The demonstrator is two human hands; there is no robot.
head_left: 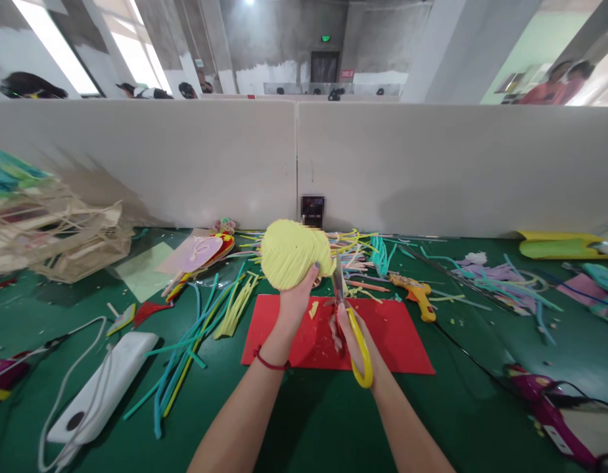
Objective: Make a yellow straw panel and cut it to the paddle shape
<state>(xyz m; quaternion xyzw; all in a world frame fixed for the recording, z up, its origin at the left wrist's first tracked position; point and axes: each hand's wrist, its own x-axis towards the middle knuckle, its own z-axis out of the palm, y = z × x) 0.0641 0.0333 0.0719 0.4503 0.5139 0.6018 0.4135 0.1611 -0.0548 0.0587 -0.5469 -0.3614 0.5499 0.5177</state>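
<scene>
My left hand grips a pale yellow, roundish fan-like piece with a ribbed surface, holding it up above a red sheet. In my right hand is a pair of scissors with yellow handles. Their blades point upward beside the right edge of the yellow piece; I cannot tell whether they touch it. Small yellow scraps lie on the red sheet below.
Behind lies a heap of coloured craft stems. To the right is an orange glue gun with its cord. Blue and yellow strips and a white power bank-like device lie left. A grey partition stands behind the green table.
</scene>
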